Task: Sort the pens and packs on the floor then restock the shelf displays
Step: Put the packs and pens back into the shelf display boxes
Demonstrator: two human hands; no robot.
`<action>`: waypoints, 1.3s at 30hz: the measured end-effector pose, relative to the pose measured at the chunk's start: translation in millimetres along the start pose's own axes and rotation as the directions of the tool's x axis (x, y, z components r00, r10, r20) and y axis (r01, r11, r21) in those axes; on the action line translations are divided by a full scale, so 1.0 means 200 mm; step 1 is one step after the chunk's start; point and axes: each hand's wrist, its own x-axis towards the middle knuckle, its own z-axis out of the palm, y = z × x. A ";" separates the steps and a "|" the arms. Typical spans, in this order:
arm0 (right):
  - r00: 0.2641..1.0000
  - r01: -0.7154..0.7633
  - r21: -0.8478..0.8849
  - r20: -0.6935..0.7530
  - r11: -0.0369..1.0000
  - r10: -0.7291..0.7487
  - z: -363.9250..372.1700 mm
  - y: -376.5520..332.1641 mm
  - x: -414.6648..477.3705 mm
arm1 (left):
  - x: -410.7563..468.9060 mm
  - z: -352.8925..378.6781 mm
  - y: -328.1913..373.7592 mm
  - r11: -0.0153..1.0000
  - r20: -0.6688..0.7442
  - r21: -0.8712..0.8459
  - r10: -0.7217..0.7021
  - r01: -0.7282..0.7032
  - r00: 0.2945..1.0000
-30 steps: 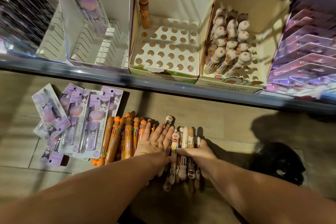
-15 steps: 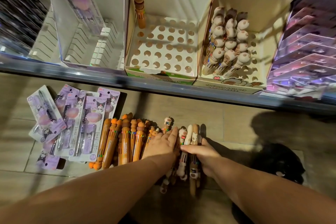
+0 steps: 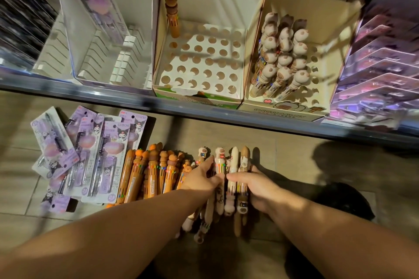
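Several purple carded pen packs (image 3: 90,156) lie overlapped on the floor, far left, with orange-brown multicolour pens (image 3: 147,174) in a row beside them. Left hand (image 3: 201,176), fingers straight, presses the cream-and-brown character pens (image 3: 229,172) from their left; right hand (image 3: 251,186) curls round them. Judgement: squeeze evenly, level the tops, keep clear of the orange row.

The shelf displays (image 3: 215,0) are lit warmly from above while the floor (image 3: 226,133) is left dim — edges are blurred and bowed.
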 end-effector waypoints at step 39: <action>0.769 0.551 -0.169 0.484 0.817 -0.418 0.84 -1.03 -1.24 | -1.17 -0.70 0.76 0.584 -0.320 -0.556 0.505 -0.591 0.801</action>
